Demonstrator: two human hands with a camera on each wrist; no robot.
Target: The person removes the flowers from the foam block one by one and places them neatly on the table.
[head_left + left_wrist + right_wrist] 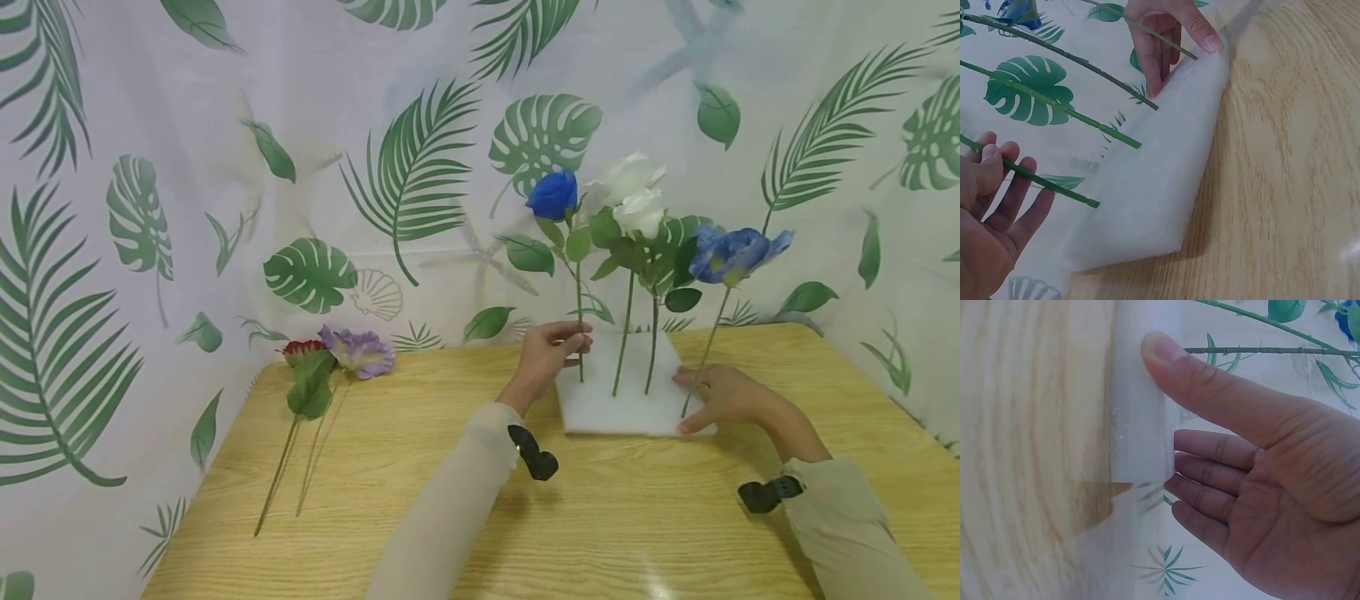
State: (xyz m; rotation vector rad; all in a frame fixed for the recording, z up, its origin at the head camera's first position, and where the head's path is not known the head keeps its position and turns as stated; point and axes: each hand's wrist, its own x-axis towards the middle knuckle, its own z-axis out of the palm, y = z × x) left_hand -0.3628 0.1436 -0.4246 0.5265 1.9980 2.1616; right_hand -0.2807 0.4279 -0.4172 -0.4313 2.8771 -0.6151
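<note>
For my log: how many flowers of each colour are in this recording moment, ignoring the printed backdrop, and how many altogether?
Blue: 2 (blue rose, ruffled blue flower)
White: 2 (upper white flower, lower white flower)
Red: 1 (red flower)
Purple: 1 (purple flower)
Total: 6

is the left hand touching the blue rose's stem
Touching. The left wrist view shows it: the left hand pinches the blue rose's stem between thumb and fingers, with no gap at the thumb.
</note>
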